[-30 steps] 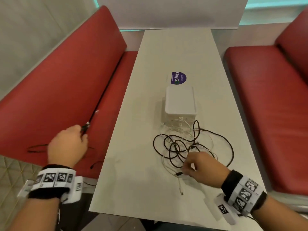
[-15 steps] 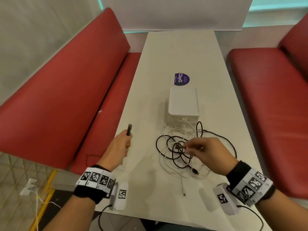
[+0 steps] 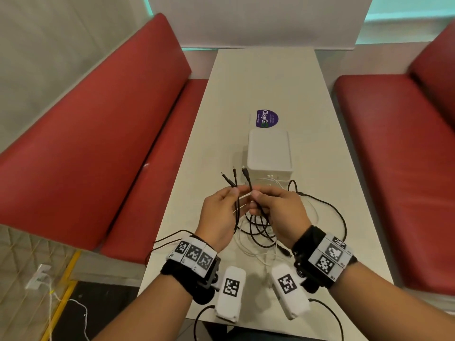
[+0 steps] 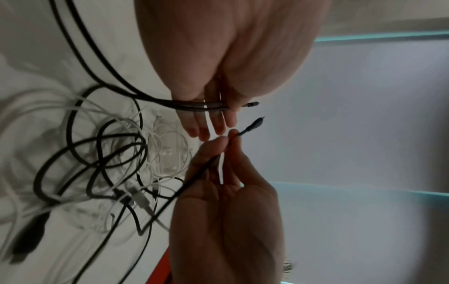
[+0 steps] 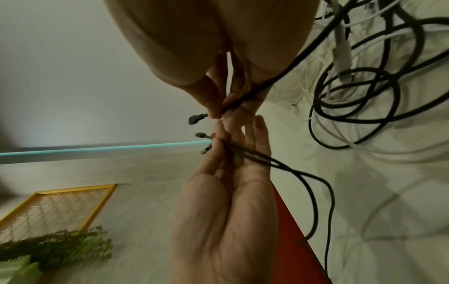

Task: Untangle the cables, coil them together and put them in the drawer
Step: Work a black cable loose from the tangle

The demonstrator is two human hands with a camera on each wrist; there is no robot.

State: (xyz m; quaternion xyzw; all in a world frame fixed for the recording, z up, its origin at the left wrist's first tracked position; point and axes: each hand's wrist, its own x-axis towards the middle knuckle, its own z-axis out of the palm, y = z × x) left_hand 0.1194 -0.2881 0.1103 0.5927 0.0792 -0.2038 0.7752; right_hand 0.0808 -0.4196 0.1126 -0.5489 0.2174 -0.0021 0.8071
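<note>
My left hand [image 3: 219, 215] pinches two black cable ends [image 3: 230, 179] in the middle of the frame. My right hand [image 3: 279, 212] is just beside it, fingertips almost touching, and pinches one more black cable end [image 3: 246, 174]. All three plugs stick up. Under my hands the black cables [image 3: 339, 212] and white cables [image 3: 248, 249] lie mixed in a pile on the table [image 3: 246, 77]. Behind the pile sits the white drawer box [image 3: 269, 150]. Past it is a purple sticker [image 3: 267, 118]. Red benches [image 3: 98, 134] are on both sides.

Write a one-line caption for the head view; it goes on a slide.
Left hand holds two black cable ends, right hand one, above tangled cables beside a white box.
</note>
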